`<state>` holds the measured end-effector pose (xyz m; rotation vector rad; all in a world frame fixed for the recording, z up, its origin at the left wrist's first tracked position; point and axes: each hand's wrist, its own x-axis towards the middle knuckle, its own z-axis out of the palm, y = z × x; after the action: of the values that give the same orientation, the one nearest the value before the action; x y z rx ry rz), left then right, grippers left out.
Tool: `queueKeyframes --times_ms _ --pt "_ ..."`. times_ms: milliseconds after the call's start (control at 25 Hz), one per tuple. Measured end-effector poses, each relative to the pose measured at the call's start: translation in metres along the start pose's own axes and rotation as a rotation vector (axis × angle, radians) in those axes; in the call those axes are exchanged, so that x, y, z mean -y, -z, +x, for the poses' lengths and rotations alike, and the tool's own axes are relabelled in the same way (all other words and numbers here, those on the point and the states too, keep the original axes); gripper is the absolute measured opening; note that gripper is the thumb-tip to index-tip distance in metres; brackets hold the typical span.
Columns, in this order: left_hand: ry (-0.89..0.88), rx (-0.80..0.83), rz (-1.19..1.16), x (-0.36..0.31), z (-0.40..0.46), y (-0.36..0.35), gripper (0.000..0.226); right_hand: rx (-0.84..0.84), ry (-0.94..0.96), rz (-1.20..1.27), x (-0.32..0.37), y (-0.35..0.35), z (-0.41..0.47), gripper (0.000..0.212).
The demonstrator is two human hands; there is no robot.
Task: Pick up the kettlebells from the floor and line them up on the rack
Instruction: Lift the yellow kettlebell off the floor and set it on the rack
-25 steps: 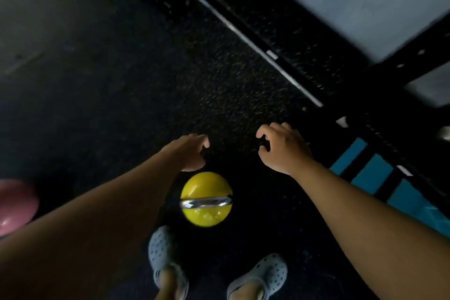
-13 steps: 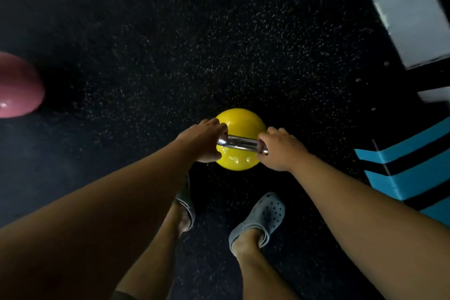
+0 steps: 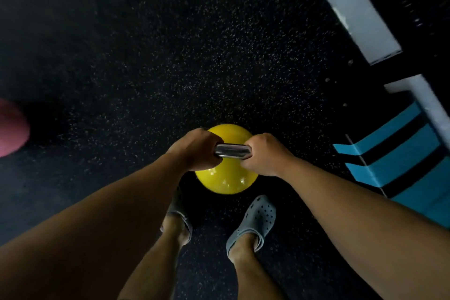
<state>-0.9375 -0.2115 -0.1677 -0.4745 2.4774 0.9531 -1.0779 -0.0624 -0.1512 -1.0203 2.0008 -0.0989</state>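
A yellow kettlebell (image 3: pixel 226 181) with a shiny steel handle sits low in the middle of the head view, just ahead of my feet. My left hand (image 3: pixel 194 150) is wrapped around the left end of the handle. My right hand (image 3: pixel 264 154) grips the right end. A short stretch of bare handle shows between the two fists. I cannot tell whether the bell rests on the floor or hangs just above it. A pink kettlebell (image 3: pixel 11 128) lies at the far left edge, partly cut off.
Black speckled rubber floor (image 3: pixel 170 56) fills most of the view. A dark frame with pale panels (image 3: pixel 350 7) runs along the upper right. Blue and black striped flooring (image 3: pixel 401 156) lies at the right. My feet in grey clogs (image 3: pixel 253 221) stand just behind the yellow kettlebell.
A second ago both hands hovered open above the yellow kettlebell. They have since dropped onto its handle and closed around it, tightening further in the last half second.
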Motion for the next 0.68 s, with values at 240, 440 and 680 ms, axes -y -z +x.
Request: queueKeyframes --times_ms 240,440,680 --pt "-0.175 0.011 0.099 -0.065 0.015 0.113 0.015 -0.245 -0.098 0.044 0.025 0.098 -0.050 0.032" --pt "-0.425 -0.063 0.316 -0.132 0.044 0.227 0.017 -0.482 -0.191 0.023 0.042 0.201 -0.084 0.030" --pt "-0.589 -0.208 0.482 -0.209 0.113 0.332 0.020 -0.798 -0.255 -0.077 0.030 0.315 -0.088 0.028"
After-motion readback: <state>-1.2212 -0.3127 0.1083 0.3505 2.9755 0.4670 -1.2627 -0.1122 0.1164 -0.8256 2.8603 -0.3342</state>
